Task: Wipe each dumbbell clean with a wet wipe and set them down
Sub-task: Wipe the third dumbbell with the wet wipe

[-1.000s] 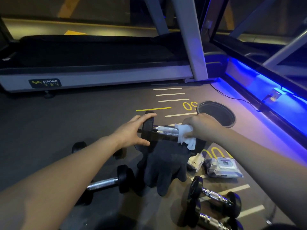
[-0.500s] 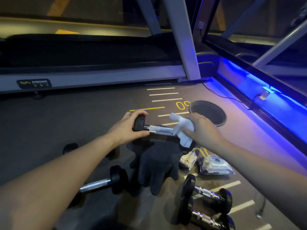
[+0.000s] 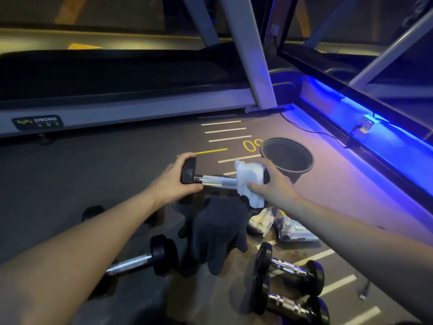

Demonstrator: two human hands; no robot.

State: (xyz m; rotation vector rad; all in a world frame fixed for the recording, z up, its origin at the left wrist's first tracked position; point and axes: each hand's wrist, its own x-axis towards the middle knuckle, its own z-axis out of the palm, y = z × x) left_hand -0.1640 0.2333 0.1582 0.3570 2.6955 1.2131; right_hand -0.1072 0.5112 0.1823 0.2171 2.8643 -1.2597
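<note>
At about nine o'clock from the frame's centre, the left hand (image 3: 174, 181) gripped the left head of the held dumbbell (image 3: 215, 181), fingers (image 3: 187, 158) curled over the black end and thumb under it, keeping it off the floor (image 3: 82, 174). The bar ran nearly level, its long axis from nine o'clock to three o'clock, tilted slightly down toward the right. At its right end the right hand (image 3: 273, 186) pinched a white wet wipe (image 3: 248, 180) around the far head, fingers closed on the wipe. This looked like the wiping step, mid-dumbbell. The next move probably called for rubbing that head all round, then lowering the dumbbell to the floor. Other dumbbells lay below: one (image 3: 143, 261) at seven o'clock and a pair (image 3: 290, 268) at five o'clock, with dark gloves (image 3: 218, 233) between them and a black bin (image 3: 289, 158) at two o'clock.
</note>
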